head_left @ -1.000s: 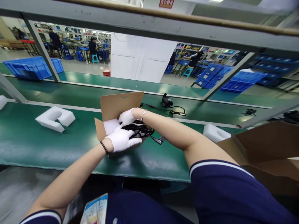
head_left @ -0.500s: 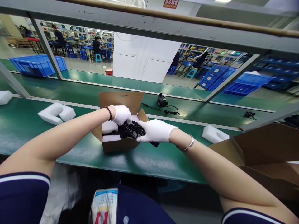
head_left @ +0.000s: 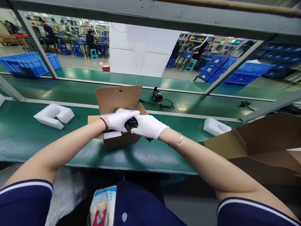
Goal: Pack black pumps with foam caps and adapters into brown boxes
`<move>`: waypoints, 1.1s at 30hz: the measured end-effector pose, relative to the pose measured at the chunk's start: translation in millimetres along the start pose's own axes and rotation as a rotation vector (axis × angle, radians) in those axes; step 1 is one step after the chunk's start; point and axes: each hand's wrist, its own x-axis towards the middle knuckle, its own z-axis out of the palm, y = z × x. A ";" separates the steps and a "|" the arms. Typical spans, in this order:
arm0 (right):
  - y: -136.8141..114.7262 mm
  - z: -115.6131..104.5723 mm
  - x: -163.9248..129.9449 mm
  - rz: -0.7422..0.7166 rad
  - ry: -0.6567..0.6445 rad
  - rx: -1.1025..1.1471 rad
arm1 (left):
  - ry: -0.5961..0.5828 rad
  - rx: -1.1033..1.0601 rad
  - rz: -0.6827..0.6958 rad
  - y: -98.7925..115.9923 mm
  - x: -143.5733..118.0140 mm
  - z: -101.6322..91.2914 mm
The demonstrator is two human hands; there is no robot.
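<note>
A small open cardboard box (head_left: 117,142) stands on the green conveyor belt (head_left: 28,138) in front of me, its lid flap upright. My left hand (head_left: 119,120) and my right hand (head_left: 148,126), both in white gloves, rest over the box's opening and press on a black coiled cable (head_left: 130,123) inside it. A white foam insert (head_left: 112,135) shows at the box's left side. Most of the cable is hidden under my hands.
A white foam block (head_left: 53,115) lies on the belt to the left, another foam piece (head_left: 216,126) to the right. A large open carton (head_left: 258,147) stands at the right. A black device with cord (head_left: 158,96) lies on the far belt. Blue crates (head_left: 28,63) and people stand beyond.
My arms have uncrossed. The box turned upright-facing and both hands moved together over its opening, pushing the black cable down into it.
</note>
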 end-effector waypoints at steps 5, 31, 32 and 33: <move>7.1 -17.4 -7.8 0.001 0.033 -0.017 | 0.134 0.017 -0.138 -6.8 4.0 15.4; 29.9 16.4 54.5 -0.082 -0.032 0.537 | 0.260 -0.332 -0.249 -19.4 -4.2 7.9; 32.4 15.7 55.1 -0.118 -0.025 0.521 | 0.205 -0.278 -0.246 -17.9 -3.1 4.8; 35.2 14.8 55.0 -0.156 -0.029 0.508 | 0.153 -0.217 -0.248 -16.1 -1.9 1.6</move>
